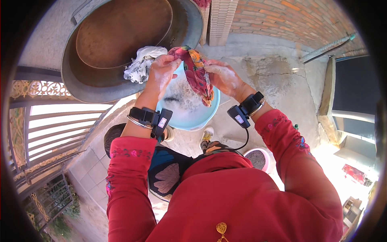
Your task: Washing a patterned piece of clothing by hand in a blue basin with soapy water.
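Note:
A wet red cloth with a floral pattern [195,72] hangs between my two hands, above a light blue basin [216,105] of soapy water. My left hand [162,70], streaked with suds, grips the cloth's upper left end. At its right side, my right hand [223,76] pinches the fabric, with foam on the back of the hand. The cloth's lower end dangles over the foam. Something dark shows in the water [177,94], too covered by suds to name. Beside my left hand a white, sudsy cloth [143,64] lies over the rim of a large metal tub.
The large oval metal tub [92,94] stands at the upper left, beyond a railing [64,121]. A small pink-rimmed bucket [267,159] sits by my right leg. Concrete floor [278,105] stretches right toward a brick wall [290,20]. My shoe [207,135] is close to the basin.

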Tool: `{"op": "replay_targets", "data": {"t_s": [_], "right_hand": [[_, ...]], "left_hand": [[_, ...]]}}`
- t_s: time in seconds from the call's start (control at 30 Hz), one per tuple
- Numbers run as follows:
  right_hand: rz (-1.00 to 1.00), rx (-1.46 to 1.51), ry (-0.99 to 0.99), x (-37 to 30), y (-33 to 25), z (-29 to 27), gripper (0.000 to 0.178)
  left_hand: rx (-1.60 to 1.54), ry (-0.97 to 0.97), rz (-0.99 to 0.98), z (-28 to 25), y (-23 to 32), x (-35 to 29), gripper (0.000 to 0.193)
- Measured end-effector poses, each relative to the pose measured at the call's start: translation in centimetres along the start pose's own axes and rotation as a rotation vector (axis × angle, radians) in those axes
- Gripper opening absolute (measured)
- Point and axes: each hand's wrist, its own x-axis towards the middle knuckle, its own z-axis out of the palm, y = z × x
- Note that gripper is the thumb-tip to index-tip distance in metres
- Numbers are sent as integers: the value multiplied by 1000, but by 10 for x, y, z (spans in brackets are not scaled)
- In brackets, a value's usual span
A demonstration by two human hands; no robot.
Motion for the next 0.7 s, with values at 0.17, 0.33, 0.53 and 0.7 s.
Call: {"op": "replay_targets", "data": {"t_s": [0.17,0.33,0.53,0.7], "right_hand": [[12,-80,-10,2,2,-5,4],[-26,-49,0,6,4,-8,4],[-55,45,52,5,0,-4,9],[-99,119,48,6,-4,-5,13]], "left_hand": [[202,46,136,10,-7,-1,28],[369,-317,16,24,-8,-8,24],[625,-273,125,31,-25,-6,19],[245,-289,15,22,-26,4,9]]}}
